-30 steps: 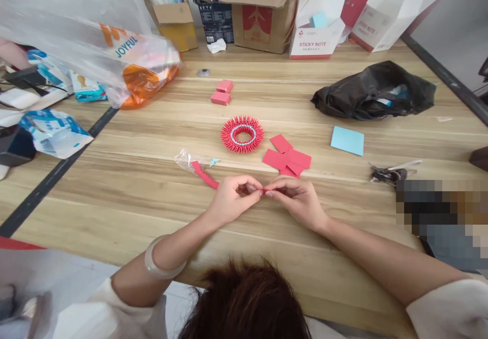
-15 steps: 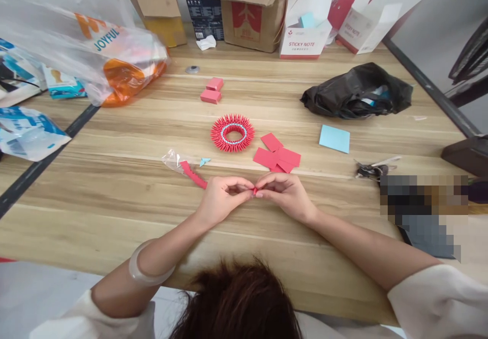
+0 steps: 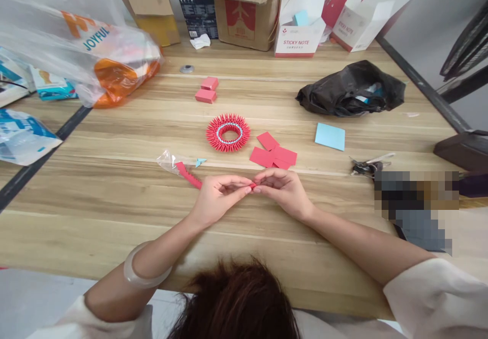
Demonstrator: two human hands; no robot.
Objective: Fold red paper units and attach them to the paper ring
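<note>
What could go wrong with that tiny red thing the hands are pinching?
The small red paper piece might slip or crumple, since only the fingertips of the left hand and right hand pinch it. The left hand could bump the curved red strip beside it. The right hand might brush the loose red paper slips.

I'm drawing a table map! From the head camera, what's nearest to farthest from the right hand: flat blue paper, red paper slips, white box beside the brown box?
From the right hand:
1. Red paper slips: just beyond it.
2. Flat blue paper: farther out, to the right.
3. White box: at the back.
</note>
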